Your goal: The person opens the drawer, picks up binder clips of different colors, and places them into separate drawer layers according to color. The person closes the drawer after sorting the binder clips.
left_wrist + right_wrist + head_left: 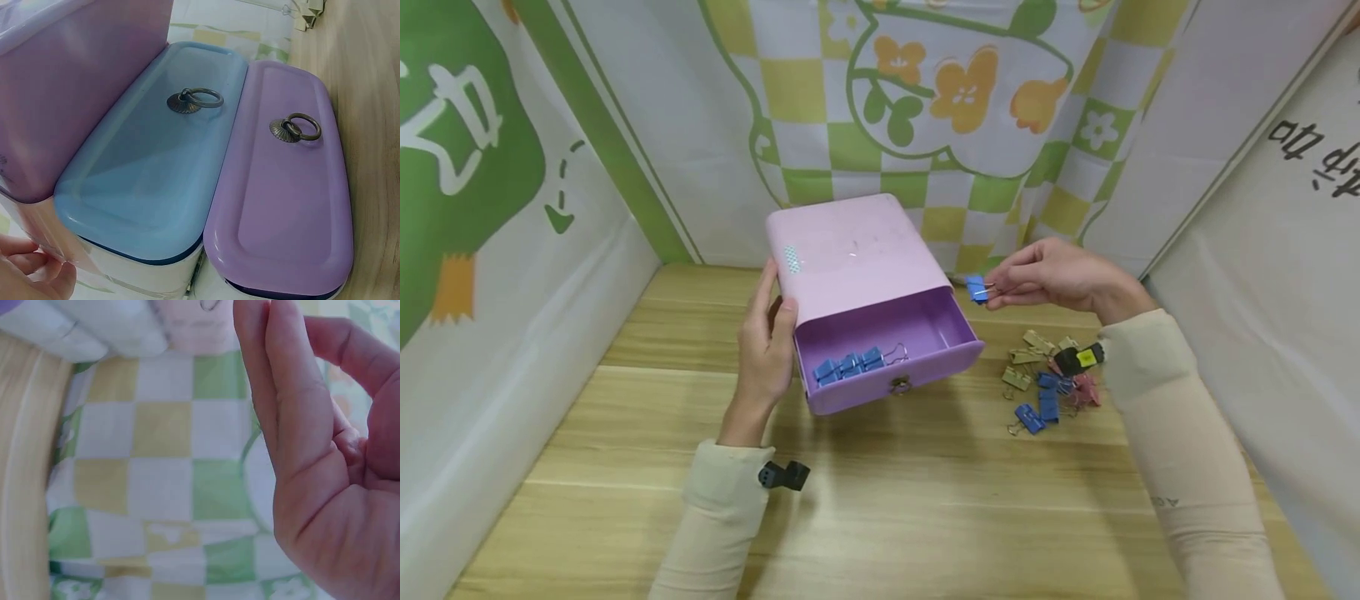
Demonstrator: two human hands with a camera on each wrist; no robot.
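Observation:
A small pink drawer cabinet (pixel 857 242) stands tilted to my view, its top purple drawer (pixel 925 371) pulled out. Inside that drawer, several blue binder clips (pixel 850 365) lie in a row toward the left. My left hand (pixel 766 354) rests against the cabinet's left side, thumb near the front corner; the left wrist view shows its fingertips at the side wall. Between thumb and fingers, my right hand (pixel 1048 279) pinches another blue binder clip (pixel 977 289) by its wire handles, just right of the open drawer. In the right wrist view, the pinched clip is out of frame.
Loose yellow binder clips (pixel 1017 378), blue clips (pixel 1030 419) and reddish clips (pixel 1086 390) lie on the wooden table (pixel 887 517) under my right wrist. Below the open drawer are a closed blue drawer (pixel 150 162) and purple drawer (pixel 287 187) with ring pulls. A checkered curtain (pixel 797 92) hangs behind.

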